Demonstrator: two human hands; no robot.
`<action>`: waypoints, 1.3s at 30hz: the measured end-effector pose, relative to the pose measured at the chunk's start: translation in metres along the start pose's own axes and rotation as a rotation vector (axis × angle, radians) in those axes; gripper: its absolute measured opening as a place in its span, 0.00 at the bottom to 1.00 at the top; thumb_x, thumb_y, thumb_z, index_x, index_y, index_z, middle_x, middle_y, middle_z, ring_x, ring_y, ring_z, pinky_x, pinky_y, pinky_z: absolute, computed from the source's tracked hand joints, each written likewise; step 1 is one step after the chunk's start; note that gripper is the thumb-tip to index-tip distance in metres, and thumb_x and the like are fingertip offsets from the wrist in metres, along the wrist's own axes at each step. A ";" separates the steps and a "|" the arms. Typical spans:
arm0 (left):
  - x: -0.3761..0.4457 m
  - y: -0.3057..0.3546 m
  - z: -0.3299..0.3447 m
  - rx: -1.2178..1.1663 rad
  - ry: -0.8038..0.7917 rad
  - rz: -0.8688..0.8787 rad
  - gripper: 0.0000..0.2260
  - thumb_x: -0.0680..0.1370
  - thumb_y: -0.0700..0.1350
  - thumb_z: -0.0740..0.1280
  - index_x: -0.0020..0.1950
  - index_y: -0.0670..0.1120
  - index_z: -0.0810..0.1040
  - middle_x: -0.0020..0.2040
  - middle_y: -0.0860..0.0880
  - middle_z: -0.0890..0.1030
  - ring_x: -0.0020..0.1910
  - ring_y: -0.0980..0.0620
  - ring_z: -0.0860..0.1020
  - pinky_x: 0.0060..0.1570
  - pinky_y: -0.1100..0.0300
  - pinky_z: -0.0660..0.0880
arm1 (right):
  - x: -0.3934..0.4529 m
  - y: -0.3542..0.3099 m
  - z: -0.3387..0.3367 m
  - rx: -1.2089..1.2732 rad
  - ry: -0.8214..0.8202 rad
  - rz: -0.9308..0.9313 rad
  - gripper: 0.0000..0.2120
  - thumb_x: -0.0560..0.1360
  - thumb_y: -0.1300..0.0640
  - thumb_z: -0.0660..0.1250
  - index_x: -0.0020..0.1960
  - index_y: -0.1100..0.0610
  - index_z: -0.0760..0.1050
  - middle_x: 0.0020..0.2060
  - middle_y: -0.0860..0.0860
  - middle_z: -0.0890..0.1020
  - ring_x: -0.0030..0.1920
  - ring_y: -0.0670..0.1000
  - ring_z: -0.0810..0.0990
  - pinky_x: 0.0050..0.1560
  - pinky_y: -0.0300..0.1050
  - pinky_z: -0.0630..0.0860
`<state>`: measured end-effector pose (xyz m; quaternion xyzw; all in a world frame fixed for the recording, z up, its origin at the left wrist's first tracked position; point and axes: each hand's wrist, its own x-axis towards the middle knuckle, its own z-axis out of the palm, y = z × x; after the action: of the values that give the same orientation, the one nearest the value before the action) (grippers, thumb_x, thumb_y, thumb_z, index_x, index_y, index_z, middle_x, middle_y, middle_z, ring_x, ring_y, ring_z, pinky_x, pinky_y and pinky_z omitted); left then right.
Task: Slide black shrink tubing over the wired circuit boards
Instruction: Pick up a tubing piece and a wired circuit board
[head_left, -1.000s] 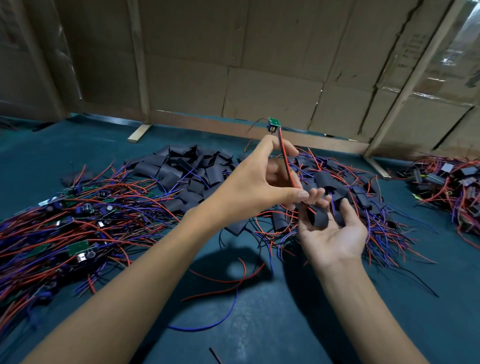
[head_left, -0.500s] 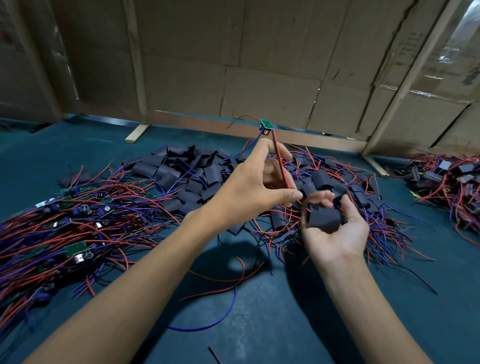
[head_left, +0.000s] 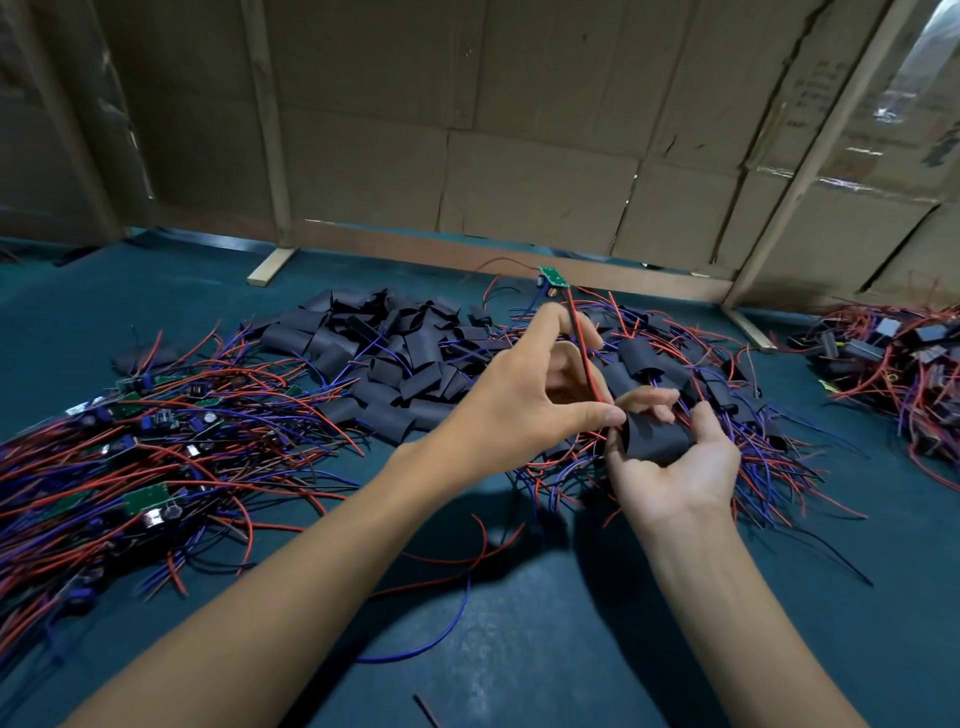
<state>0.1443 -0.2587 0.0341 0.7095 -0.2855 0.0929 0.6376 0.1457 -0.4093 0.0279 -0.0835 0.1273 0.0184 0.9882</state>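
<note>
left hand (head_left: 524, 395): my fingers pinch red wire (head_left: 582, 348), board (head_left: 552, 277) up top | right hand (head_left: 675, 462): cups black tube (head_left: 655, 435)

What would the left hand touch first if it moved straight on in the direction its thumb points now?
Probably the black tubing piece held in the right hand; the left hand thumb tip is almost at its open end, though depth is unclear.

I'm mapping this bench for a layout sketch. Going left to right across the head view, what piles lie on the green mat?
Bare wired boards pile → loose black tubing pile → sleeved boards behind the hands → far-right heap of wired parts.
</note>
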 end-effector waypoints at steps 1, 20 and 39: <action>-0.001 -0.001 0.005 0.009 0.032 -0.001 0.22 0.72 0.35 0.77 0.54 0.51 0.68 0.42 0.49 0.85 0.41 0.50 0.84 0.48 0.59 0.79 | 0.000 0.000 0.001 -0.011 -0.003 -0.013 0.18 0.84 0.47 0.58 0.40 0.56 0.67 0.29 0.48 0.71 0.29 0.47 0.78 0.45 0.37 0.69; 0.006 0.002 0.002 -0.498 0.126 -0.640 0.12 0.82 0.45 0.63 0.63 0.49 0.82 0.48 0.50 0.79 0.45 0.52 0.74 0.41 0.61 0.73 | -0.004 0.015 -0.002 -0.976 -0.449 -0.243 0.02 0.71 0.63 0.73 0.44 0.60 0.81 0.40 0.55 0.85 0.37 0.51 0.84 0.40 0.44 0.81; -0.012 -0.024 -0.042 -1.282 0.434 -0.791 0.16 0.86 0.47 0.57 0.60 0.34 0.73 0.41 0.39 0.83 0.32 0.49 0.82 0.26 0.63 0.77 | -0.007 0.015 0.002 -0.861 -0.334 -0.283 0.06 0.65 0.67 0.74 0.40 0.59 0.86 0.40 0.60 0.87 0.40 0.60 0.87 0.41 0.45 0.83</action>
<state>0.1570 -0.2143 0.0152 0.2179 0.1214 -0.1875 0.9501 0.1381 -0.3946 0.0294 -0.4975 -0.0649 -0.0519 0.8635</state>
